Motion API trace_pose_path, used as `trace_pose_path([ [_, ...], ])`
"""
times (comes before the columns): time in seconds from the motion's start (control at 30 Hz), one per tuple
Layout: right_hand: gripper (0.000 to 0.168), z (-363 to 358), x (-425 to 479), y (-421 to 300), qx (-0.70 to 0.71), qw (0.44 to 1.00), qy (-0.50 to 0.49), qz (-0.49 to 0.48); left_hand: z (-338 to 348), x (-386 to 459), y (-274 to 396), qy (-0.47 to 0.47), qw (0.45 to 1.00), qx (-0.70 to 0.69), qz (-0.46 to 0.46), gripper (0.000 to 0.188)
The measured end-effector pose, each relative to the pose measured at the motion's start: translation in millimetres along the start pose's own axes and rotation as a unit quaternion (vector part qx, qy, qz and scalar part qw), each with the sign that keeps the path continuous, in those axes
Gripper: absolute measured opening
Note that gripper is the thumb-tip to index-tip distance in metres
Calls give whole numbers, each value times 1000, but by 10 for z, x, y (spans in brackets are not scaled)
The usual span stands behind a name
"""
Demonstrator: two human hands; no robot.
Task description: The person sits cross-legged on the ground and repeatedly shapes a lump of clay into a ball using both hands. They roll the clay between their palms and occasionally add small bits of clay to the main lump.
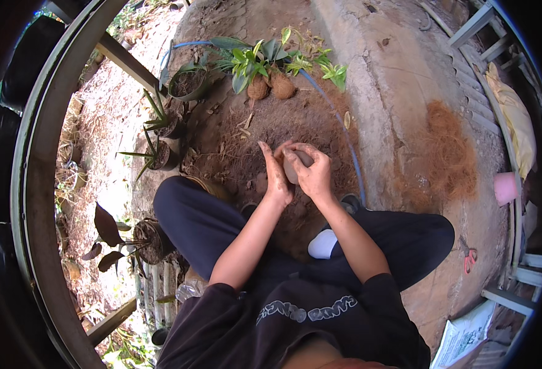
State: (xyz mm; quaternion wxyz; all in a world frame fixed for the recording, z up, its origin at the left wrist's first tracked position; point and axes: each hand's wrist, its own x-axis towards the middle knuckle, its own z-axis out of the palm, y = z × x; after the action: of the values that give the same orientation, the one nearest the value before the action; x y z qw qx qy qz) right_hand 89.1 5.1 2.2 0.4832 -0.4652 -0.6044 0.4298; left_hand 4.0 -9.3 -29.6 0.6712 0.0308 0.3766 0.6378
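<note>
Between my two hands is a smooth, rounded ball of damp soil or clay (292, 171). My right hand (314, 170) is curled around its right side, the fingers over its top. The palm of my left hand (276, 174) rests along the left side, thumb pointing up and away from the ball. Both hands are smeared with soil. Loose dark soil (252, 152) lies on the ground beneath them. Beyond the hands, two fibre-wrapped root balls (258, 87) sit side by side with leafy green plants (252, 64) growing from them.
A blue hose (340, 110) curves along the right of the soil. Coconut fibre (450, 152) lies in a heap farther right, with red-handled scissors (470, 260) and a pink pot (506, 188) nearby. Several potted plants (162, 154) stand at left, beside a basket-like container (208, 187).
</note>
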Motion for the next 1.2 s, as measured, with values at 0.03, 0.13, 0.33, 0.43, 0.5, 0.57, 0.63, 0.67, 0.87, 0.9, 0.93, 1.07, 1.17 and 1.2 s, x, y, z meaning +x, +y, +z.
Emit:
trace_pose_path([
  [0.03,19,-1,-16,45,-10,1000,-2,24,13,-13,5,-20,999,25,9,85],
  [0.13,29,-2,-32,140,-14,1000,-5,6,46,-28,-18,-67,991,98,64,83],
  [0.33,41,-165,142,159,319,938,-117,77,131,-145,155,-55,997,-26,-52,81],
  [0.43,30,-66,89,152,159,984,-83,-2,103,-80,42,-33,998,35,-43,91],
  [0.5,28,-101,25,76,99,989,-51,96,66,-69,34,-1,997,73,-16,94],
  [0.57,31,-159,101,-6,156,980,-99,68,20,-96,157,-126,985,-84,-86,101],
  [0.63,34,-198,173,-52,215,965,-147,40,26,-148,173,-130,988,-25,-75,104],
  [0.67,33,-43,136,-35,199,976,-85,-6,66,-163,126,-103,993,27,-59,103],
  [0.87,41,-11,-39,152,102,991,-54,67,76,-92,-50,2,988,119,97,95],
  [0.9,43,8,-25,146,124,988,-27,83,96,-94,-9,4,996,73,59,92],
  [0.93,45,22,0,113,137,977,18,162,121,-86,61,7,999,27,21,88],
  [1.07,37,-144,158,-33,352,888,-74,287,62,-74,150,14,994,-64,-88,72],
  [1.17,31,-75,83,104,94,983,-39,150,103,-62,83,37,998,-21,-44,74],
  [1.2,28,-10,43,116,169,966,8,193,72,-55,64,32,999,12,-10,75],
])
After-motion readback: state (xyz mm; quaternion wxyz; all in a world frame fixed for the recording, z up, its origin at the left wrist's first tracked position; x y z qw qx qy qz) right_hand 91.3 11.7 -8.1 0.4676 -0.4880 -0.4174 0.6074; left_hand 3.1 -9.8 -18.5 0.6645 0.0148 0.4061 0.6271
